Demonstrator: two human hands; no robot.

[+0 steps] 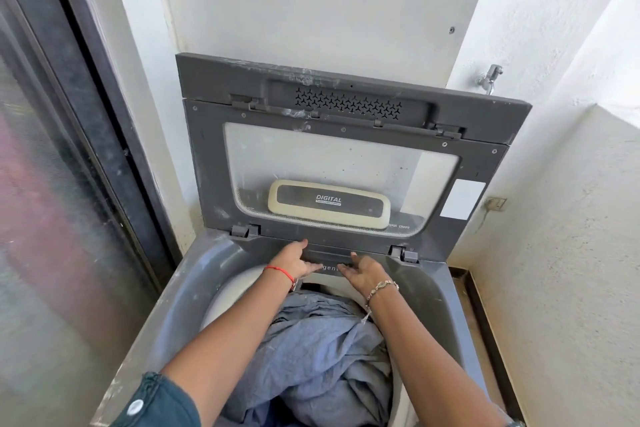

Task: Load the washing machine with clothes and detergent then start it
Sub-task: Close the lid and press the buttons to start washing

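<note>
Here we have both hands up at the back rim of the top-loading washing machine (194,274), on the small dark detergent drawer (329,258) that sits just under the hinged lid. Our left hand (294,262) lies with its thumb on the drawer's top edge and its fingers (313,268) stretched flat along the front face, loosely open and not wrapped round anything. Our right hand (363,274) mirrors it from the other side, thumb up on the edge and fingers pointing inward across the front; it too is open. Whether either hand truly grips the drawer we cannot tell, as the fingertips only rest on it. A red thread (278,272) circles the left wrist and a chain bracelet (381,289) the right; a dark green sleeve (156,402) shows at the left elbow.

Below our forearms the drum is filled with crumpled blue-grey clothes (318,357), heaped close to the rim. The lid (346,156) stands folded open against the wall behind, its glass window showing a cream panel (329,203) marked DIGITAL. A tap (490,78) juts from the wall to the right, and a dark-framed glass door (69,149) runs along the left.
</note>
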